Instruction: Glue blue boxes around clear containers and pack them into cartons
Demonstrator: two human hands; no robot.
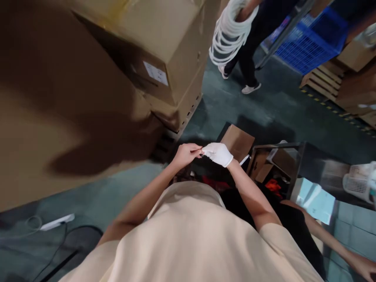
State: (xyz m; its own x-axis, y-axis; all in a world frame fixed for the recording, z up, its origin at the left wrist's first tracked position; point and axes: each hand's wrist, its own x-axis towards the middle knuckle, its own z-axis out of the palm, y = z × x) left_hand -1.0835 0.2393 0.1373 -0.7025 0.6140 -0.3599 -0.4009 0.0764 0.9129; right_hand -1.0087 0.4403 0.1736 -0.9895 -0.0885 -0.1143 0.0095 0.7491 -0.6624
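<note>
My left hand (187,154) is bare and held out in front of my chest. Its thumb and fingers are closed at the fingertips of the white glove (219,155), seeming to pinch the fabric there. That glove covers my right hand (214,152), which points left with its fingers stretched toward the bare hand. Both hands meet fingertip to fingertip in mid-air. Any small thing between them is too small to make out.
Large cardboard boxes (182,51) stand stacked at left. Ahead, a person carries a white coiled hose (232,35) near a blue crate (311,43). An open carton (237,141) and a metal-framed cart (301,156) stand close by. Another person's arm (329,239) reaches in at right.
</note>
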